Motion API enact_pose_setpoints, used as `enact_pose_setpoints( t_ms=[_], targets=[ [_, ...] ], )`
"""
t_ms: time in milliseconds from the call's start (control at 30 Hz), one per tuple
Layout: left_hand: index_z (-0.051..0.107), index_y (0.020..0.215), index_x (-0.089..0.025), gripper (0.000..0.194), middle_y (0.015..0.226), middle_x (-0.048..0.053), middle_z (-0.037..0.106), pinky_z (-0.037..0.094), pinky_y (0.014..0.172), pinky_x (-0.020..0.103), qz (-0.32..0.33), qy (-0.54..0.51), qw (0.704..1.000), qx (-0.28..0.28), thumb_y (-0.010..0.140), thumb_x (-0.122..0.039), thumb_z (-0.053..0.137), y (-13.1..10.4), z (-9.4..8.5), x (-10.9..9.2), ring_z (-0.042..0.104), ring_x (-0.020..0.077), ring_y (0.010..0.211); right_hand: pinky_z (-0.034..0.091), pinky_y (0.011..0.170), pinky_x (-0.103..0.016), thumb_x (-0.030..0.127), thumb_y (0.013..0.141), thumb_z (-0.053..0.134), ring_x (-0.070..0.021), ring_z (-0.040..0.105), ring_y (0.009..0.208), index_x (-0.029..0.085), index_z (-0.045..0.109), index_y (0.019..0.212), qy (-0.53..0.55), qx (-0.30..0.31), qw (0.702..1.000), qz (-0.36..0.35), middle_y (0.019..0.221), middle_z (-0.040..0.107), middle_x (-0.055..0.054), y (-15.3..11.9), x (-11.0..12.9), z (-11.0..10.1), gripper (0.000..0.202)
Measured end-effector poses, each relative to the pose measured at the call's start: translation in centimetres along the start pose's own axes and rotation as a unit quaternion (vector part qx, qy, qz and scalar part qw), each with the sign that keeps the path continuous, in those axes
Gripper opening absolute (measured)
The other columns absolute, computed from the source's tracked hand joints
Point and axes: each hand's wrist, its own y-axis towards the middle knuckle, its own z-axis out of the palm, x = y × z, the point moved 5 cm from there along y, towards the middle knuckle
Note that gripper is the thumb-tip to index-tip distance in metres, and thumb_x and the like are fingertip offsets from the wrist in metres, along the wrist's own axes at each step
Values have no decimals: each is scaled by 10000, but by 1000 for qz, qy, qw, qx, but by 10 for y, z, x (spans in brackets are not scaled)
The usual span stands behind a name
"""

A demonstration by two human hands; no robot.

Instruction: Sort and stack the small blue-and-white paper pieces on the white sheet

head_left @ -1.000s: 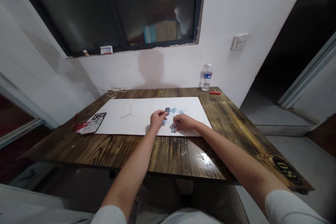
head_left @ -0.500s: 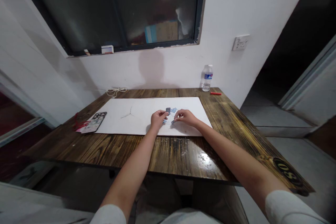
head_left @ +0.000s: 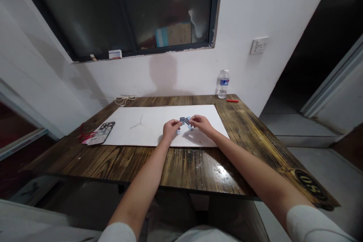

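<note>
Over a white board (head_left: 150, 134) on a wooden bench (head_left: 127, 162), a left hand (head_left: 170, 128) pinches a dark striped piece (head_left: 182, 119); just right of it, tilted and close enough to touch, a second piece (head_left: 187, 121) sits clamped in the right hand (head_left: 202, 124), beside blue-striped pieces (head_left: 191, 127).

Behind the board (head_left: 153, 132) on the table (head_left: 113, 164), the bottle (head_left: 223, 85) stands left of the pen (head_left: 232, 100).

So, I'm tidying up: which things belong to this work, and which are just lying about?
In use: dark piece in left hand; second dark piece in right hand; blue-edged pieces; white board.

Lying about: patterned phone case; red strings; pale cord; bottle; red stick.
</note>
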Motion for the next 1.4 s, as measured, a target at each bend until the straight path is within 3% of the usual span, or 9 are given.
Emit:
enact_pose_setpoints(
  t_ms=[267,667,1000,1400],
  targets=[
    [690,721,-164,350,596,8,639,403,515,224,1,0,1000,21,569,-462,794,-3,4,-2,561,115,521,450,576,-267,520,698,722,-126,572,544,173,594,746,3,10,1000,7,676,686,-29,1,-9,4,373],
    [684,681,-160,401,573,8,629,382,532,235,5,4,999,54,523,-506,813,-6,10,-8,567,127,539,412,531,-255,547,667,728,-114,521,504,181,582,660,-7,-37,999,11,604,626,-1,-1,-7,4,394],
    [687,647,-162,388,570,23,639,427,564,262,18,18,996,87,534,-512,807,-8,14,-12,576,146,557,395,537,-252,561,605,764,-108,500,508,175,586,641,16,-11,999,35,575,600,11,-2,-8,7,426],
    [700,711,-162,386,675,41,686,407,536,239,15,15,998,66,564,-505,799,-4,10,-6,596,136,570,407,577,-263,529,675,731,-124,521,554,171,639,688,-15,-3,1000,15,619,624,-4,-1,-6,2,369]
  ],
)
